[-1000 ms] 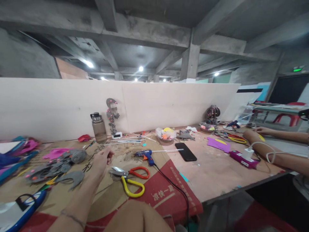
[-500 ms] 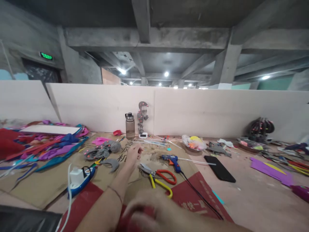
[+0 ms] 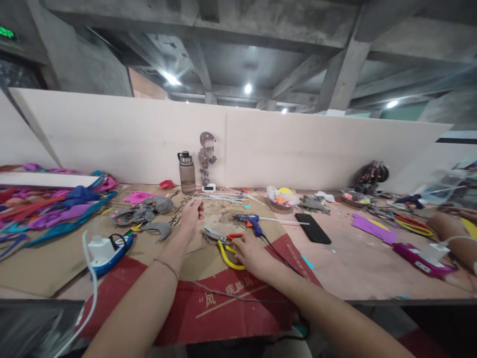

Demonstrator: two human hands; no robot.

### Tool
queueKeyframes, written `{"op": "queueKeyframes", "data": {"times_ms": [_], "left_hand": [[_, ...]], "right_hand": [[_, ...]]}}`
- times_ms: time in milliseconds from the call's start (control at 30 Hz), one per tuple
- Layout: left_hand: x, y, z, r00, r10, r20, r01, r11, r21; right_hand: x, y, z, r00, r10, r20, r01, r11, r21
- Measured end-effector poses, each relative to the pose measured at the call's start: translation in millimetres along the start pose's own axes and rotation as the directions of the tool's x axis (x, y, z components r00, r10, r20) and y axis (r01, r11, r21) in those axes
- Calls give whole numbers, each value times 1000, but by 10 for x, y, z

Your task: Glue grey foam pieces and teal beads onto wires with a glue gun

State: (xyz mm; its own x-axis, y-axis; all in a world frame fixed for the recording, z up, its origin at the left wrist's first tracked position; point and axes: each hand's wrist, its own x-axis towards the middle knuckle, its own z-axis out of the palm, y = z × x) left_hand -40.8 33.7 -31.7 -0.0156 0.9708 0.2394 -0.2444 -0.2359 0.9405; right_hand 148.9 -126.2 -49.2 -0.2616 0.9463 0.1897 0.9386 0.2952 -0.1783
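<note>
My left hand is over the cardboard, its fingers curled together; anything between them is too small to make out. To its right, my right hand touches the handles of the scissors and the yellow-handled pliers, its fingers bent over the orange handle. Just beyond the right hand lies a blue glue gun with a clear stick in its back. Grey felt pieces and a grey crescent lie left of my left hand.
A bottle stands at the back by a hanging grey ornament. Colourful felt strips and a blue power strip lie left. Rightward are a phone, a pink power strip and another person's arm.
My right hand has moved forward from the near edge onto the tool handles. The view has turned right and tilted up, bringing another person's arm into sight.
</note>
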Motion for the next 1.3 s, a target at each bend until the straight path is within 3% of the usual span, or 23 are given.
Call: {"op": "queueKeyframes", "data": {"times_ms": [133, 333, 433, 533, 633, 767, 867, 1000, 1100, 1233, 1300], "left_hand": [[7, 34, -21, 1000, -18, -4, 17, 998, -61], [18, 51, -44, 998, 24, -64, -27, 998, -49], [-2, 51, -13, 1000, 7, -1, -7, 1000, -28], [-33, 61, 30, 998, -37, 48, 38, 999, -23], [-55, 75, 55, 995, -53, 79, 54, 998, -10], [-72, 75, 62, 991, -41, 127, 42, 999, -8], [-75, 52, 63, 988, -47, 145, 47, 999, 2], [-70, 41, 74, 976, -111, 186, 109, 994, 19], [-114, 72, 131, 948, -138, 288, 133, 990, 38], [-311, 149, 290, 845, -190, 499, 97, 974, 205], [-448, 196, 377, 777, -217, 590, 69, 962, 264]], "right_hand": [[30, -8, -36, 997, 71, -19, -72, 997, -35], [-239, 179, -248, 978, 125, -165, -101, 983, 151], [-460, 443, -465, 961, 167, -219, -133, 978, 160], [-702, 806, -612, 934, 291, -207, -277, 956, 97], [-943, 1175, -653, 899, 425, -111, -421, 905, 52], [-1167, 1461, -616, 895, 443, -49, -435, 892, 125], [-1185, 1462, -568, 893, 450, -4, -436, 868, 236], [-1031, 1313, -529, 872, 487, -44, -445, 828, 342], [-877, 1173, -553, 880, 472, -47, -373, 750, 547], [-708, 998, -616, 910, 413, 40, -258, 487, 835], [-633, 922, -639, 906, 422, 34, -234, 432, 871]]}}
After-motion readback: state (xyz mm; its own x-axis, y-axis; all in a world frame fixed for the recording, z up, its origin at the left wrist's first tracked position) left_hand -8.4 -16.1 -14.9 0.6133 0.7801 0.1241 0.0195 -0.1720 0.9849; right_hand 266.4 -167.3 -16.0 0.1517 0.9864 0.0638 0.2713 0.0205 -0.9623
